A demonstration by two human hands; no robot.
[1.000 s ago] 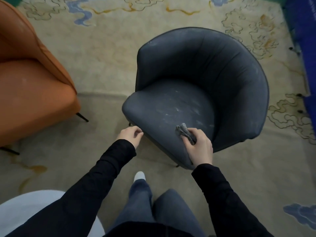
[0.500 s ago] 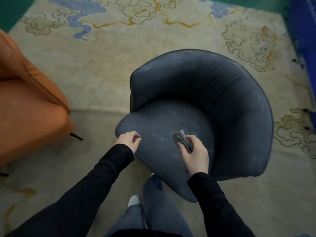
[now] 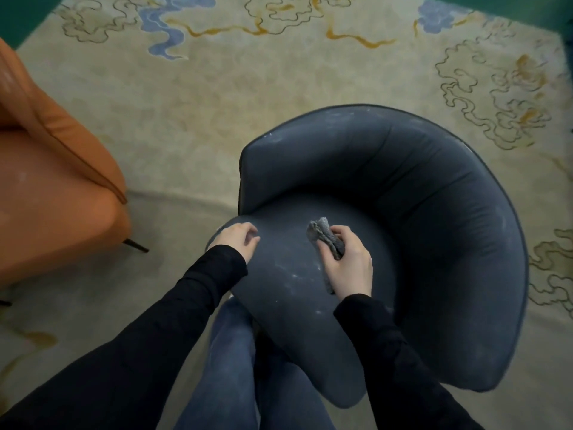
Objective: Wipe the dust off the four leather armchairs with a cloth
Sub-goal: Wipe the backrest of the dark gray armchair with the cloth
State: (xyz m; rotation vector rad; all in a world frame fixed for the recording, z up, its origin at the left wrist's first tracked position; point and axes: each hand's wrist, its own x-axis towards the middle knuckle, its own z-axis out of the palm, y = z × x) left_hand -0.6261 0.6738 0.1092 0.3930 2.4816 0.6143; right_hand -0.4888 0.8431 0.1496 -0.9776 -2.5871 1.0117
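Since the earlier frames the view has closed in on the grey armchair (image 3: pixel 418 212). It now fills the lower right of the frame. The right hand (image 3: pixel 350 268) has slid its cloth (image 3: pixel 322 234) from the seat's front edge to nearer the seat's middle, and the left hand (image 3: pixel 237 240) has come up onto the seat's left corner.

The carpet (image 3: pixel 217 119) spreads under everything. It is beige, with outlined cloud scrolls, ochre streaks and pale blue patches, and a crease runs across it left of the grey chair. Green floor (image 3: pixel 18 13) shows past its far corners.

The grey armchair is a tub shape. Its curved back wraps the far and right sides, and its open front faces the lower left, toward the person. Pale dust flecks the seat and the rim of the back.

An orange armchair (image 3: pixel 55 197) stands well apart at the left edge, with one dark leg (image 3: pixel 136 245) showing. The person's jeans (image 3: pixel 229 367) stand against the grey seat's front, and black sleeves (image 3: pixel 139 361) reach in from below.

The right hand lies on the seat with its thumb and fingers curled round the folded grey cloth, pressing it to the leather. The cloth's long axis runs from upper left to lower right under the palm. Its free end pokes out toward the chair's back, and its other end shows below the heel of the hand.

The left hand rests on the seat's left front corner with fingers loosely bent and tips on the leather, grasping nothing.
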